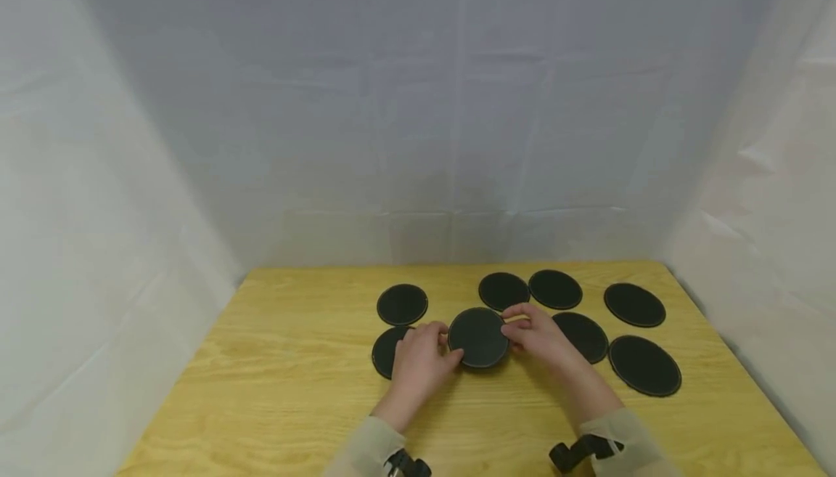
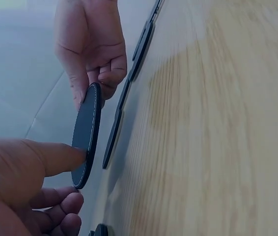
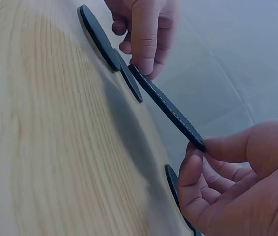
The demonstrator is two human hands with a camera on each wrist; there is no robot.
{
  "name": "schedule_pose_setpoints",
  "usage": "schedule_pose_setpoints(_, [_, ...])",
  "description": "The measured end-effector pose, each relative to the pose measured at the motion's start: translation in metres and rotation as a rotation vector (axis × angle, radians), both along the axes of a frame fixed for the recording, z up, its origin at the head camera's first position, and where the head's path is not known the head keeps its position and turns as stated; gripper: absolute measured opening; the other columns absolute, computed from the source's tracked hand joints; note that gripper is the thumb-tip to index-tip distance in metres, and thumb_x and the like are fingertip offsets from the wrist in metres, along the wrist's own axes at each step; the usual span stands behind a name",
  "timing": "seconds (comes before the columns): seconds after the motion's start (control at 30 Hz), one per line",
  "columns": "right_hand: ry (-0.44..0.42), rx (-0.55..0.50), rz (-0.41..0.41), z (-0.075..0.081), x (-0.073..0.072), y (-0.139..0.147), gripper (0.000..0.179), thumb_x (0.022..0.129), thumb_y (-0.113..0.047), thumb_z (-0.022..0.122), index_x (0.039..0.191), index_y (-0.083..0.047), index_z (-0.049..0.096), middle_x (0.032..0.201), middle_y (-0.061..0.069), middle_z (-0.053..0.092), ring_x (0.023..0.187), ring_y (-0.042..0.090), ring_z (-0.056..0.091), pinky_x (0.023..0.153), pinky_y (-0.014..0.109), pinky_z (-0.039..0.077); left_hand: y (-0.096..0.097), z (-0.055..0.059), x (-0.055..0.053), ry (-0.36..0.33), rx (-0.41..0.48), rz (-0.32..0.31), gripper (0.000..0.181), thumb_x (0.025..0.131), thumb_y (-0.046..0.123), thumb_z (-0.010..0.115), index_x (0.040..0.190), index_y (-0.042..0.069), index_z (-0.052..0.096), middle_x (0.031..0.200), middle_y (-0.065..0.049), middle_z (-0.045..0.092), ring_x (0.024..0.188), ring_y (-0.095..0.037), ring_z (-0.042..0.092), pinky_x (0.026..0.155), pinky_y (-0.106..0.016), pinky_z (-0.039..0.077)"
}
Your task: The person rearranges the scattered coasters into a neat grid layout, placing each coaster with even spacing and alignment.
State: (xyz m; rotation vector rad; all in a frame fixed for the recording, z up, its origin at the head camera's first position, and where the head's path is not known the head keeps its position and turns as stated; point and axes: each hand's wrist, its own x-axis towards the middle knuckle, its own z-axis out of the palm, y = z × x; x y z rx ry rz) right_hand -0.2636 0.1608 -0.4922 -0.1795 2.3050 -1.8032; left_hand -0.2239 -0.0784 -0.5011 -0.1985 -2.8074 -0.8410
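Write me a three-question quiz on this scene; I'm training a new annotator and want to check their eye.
1. True or false: the left hand and right hand both touch the same disc.
2. Where is that disc?
A. Flat on the table
B. Held above the table
C. Stacked on another disc
3. How many other discs lie on the table in the head view, counting any partly covered?

Key:
1. True; each hand has its fingers on that disc's edge.
2. B; the wrist views show a gap beneath it.
3. Seven; two to the left of the held one, five to the right.
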Motion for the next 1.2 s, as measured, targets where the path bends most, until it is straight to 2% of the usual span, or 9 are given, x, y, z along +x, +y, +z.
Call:
schedule_pose_setpoints(0.23, [-0.016,-0.004,0.002,-0.004,-0.005,-0.019,0.029,0.107,0.000,0.067,0.134,0.008,0.060,0.112,0.022,0.075,0.081,0.020,0.063,0.072,0.035,0.053,-0.018,0.000,0.003,0.019,-0.034,-0.002,0.038,0.091,0.031,0.092,0.116,0.006,0.077,0.102,-0.005,0.071,0.096,-0.030,0.063,0.082,-0.049,0.047])
schedule_pose_setpoints(0.37, [-0.024,-0.007,0.010,-0.009,-0.006,-0.025,0.029,0.107,0.000,0.067,0.133,0.007,0.059,0.108,0.018,0.074,0.081,0.019,0.062,0.071,0.034,0.052,-0.025,-0.001,0.003,0.009,-0.061,-0.008,0.035,0.091,0.033,0.093,0.111,0.009,0.076,0.099,-0.004,0.069,0.095,-0.027,0.062,0.080,-0.048,0.045])
schedule_pose_setpoints(0.67, [0.006,0.017,0.005,-0.011,-0.001,-0.034,0.026,0.106,0.001,0.066,0.129,0.012,0.061,0.108,0.021,0.072,0.085,0.020,0.064,0.071,0.035,0.053,-0.031,-0.006,0.002,-0.011,-0.099,-0.014,0.038,0.089,0.032,0.094,0.113,0.008,0.077,0.104,-0.007,0.072,0.100,-0.032,0.066,0.082,-0.050,0.047])
schedule_pose_setpoints(0.77, [0.026,0.072,-0.014,-0.015,-0.002,-0.036,0.023,0.106,0.002,0.067,0.127,0.011,0.064,0.106,0.018,0.072,0.086,0.021,0.066,0.072,0.034,0.055,-0.031,-0.008,0.002,-0.009,-0.101,-0.013,0.037,0.089,0.031,0.094,0.113,0.007,0.077,0.104,-0.008,0.071,0.100,-0.033,0.066,0.082,-0.051,0.048])
schedule_pose_setpoints(1.0, [0.152,0.316,-0.030,-0.014,-0.002,-0.037,0.017,0.103,-0.002,0.073,0.118,0.004,0.075,0.100,0.008,0.072,0.093,0.022,0.067,0.083,0.041,0.057,-0.030,-0.010,0.003,-0.003,-0.097,-0.012,0.038,0.090,0.031,0.095,0.114,0.008,0.077,0.105,-0.007,0.071,0.100,-0.032,0.065,0.081,-0.049,0.047])
schedule_pose_setpoints(1.2, [0.169,0.396,-0.009,-0.013,-0.001,-0.036,0.020,0.101,-0.003,0.076,0.120,0.003,0.078,0.100,0.005,0.073,0.095,0.022,0.067,0.090,0.047,0.057,-0.031,-0.009,0.004,-0.001,-0.089,-0.018,0.038,0.089,0.030,0.095,0.115,0.008,0.076,0.102,-0.006,0.069,0.097,-0.030,0.064,0.079,-0.048,0.046])
